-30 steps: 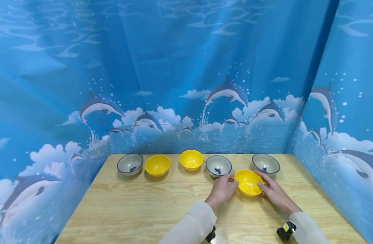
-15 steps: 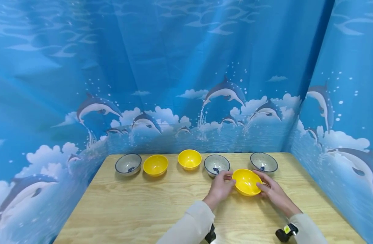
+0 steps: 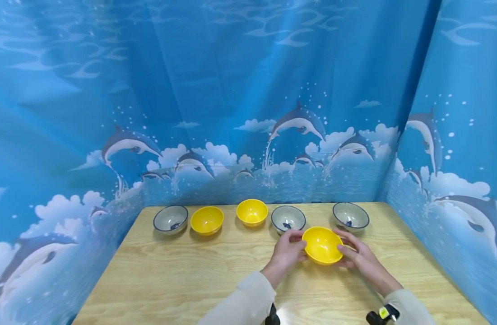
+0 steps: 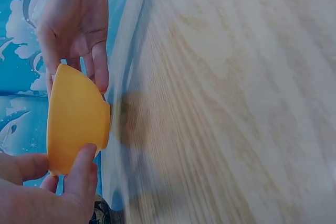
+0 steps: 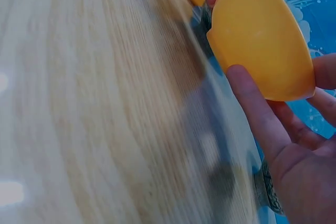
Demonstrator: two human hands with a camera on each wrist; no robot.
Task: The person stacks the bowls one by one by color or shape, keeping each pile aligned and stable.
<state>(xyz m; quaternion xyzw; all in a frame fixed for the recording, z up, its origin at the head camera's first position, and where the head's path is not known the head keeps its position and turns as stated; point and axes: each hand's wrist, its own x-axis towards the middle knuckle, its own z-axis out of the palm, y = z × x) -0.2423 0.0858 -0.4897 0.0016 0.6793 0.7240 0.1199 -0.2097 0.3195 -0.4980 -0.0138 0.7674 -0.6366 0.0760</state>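
Note:
A yellow bowl is held between both hands over the right part of the wooden table. My left hand pinches its left rim, with the thumb on the near side. On the opposite side, my right hand grips the rim between thumb and fingers. Both wrist views show the bowl from outside, raised off the tabletop with its shadow below. Just behind the left hand stands a grey bowl with a dark blue rim and a blue motif inside. Another such grey bowl stands behind the right hand.
Further left along the back edge of the table stand a yellow bowl, another yellow bowl and a grey bowl. A blue dolphin-print curtain rises behind and at the sides.
Both hands have carried the yellow bowl a little to the left. The other bowls keep their places; the whole head view has shifted slightly.

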